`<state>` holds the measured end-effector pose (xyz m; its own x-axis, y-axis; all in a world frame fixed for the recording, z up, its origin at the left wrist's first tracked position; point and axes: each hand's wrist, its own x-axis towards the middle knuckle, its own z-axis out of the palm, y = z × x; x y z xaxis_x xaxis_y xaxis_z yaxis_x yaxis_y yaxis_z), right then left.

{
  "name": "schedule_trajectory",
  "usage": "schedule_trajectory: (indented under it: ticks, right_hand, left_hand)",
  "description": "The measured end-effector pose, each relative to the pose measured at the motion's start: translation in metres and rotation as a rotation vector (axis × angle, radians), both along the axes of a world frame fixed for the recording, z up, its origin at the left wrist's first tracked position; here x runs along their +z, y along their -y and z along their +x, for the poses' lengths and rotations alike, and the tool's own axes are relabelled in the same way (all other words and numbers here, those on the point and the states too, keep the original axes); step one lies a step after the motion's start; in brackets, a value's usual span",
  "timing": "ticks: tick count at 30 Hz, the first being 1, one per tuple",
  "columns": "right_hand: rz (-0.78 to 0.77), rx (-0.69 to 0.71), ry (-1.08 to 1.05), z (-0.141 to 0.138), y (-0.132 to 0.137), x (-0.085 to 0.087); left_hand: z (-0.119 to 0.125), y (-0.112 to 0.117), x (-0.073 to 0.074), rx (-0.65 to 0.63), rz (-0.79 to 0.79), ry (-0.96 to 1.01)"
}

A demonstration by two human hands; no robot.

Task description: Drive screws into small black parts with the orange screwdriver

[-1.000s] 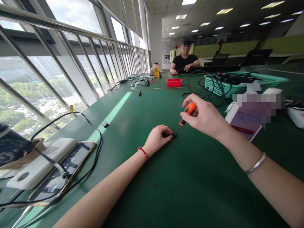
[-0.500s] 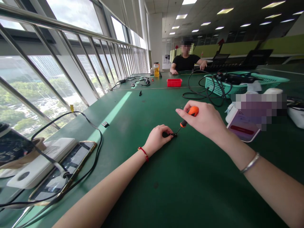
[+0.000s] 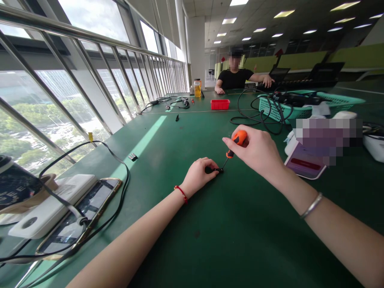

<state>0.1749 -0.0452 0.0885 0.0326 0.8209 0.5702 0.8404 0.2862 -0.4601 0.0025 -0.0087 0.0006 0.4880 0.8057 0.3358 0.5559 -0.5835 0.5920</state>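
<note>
My left hand (image 3: 201,175) pinches a small black part (image 3: 220,170) against the green tabletop (image 3: 180,248). The part's exact kind is too small to make out, and my fingers cover much of it. In my right hand (image 3: 255,150) is a screwdriver (image 3: 239,138) with an orange and black handle, gripped between thumb and fingers. Its thin shaft slants down to the left, and the tip meets the right end of the black part.
Left lie a phone (image 3: 105,200), a white power bank (image 3: 57,204) and a looping cable. Ahead are a small metallic piece (image 3: 133,157), a black piece (image 3: 177,117) and a red tray (image 3: 220,105). A teal basket (image 3: 271,111) holds cables; a co-worker (image 3: 235,80) sits opposite.
My right hand and the screwdriver handle have shifted slightly left, so the shaft is a bit steeper. My left hand keeps its place. The co-worker's arm has reached further right.
</note>
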Motion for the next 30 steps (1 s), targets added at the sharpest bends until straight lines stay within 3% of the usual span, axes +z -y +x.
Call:
schedule_trajectory:
  ticks: [5, 11, 19, 24, 30]
  right_hand:
    - [-0.029, 0.111, -0.072, 0.0013, -0.0021, -0.0018]
    - [-0.028, -0.028, -0.05, -0.0013, -0.0044, -0.0061]
    - [-0.066, 0.088, -0.112, -0.0031, -0.0008, -0.0024]
    - [-0.007, 0.038, -0.059, -0.0037, -0.0023, -0.0074]
    - [-0.084, 0.093, -0.093, -0.002, -0.005, -0.0093]
  left_hand:
    - [0.0004, -0.0001, -0.0004, 0.001, -0.001, 0.0]
    - [0.0001, -0.0001, -0.0009, 0.007, -0.004, 0.005]
    - [-0.0001, -0.0009, -0.0013, -0.002, -0.007, 0.013]
    - [-0.0003, 0.0, -0.0001, -0.001, -0.015, 0.017]
    - [-0.0004, 0.0001, 0.0, -0.001, -0.016, 0.008]
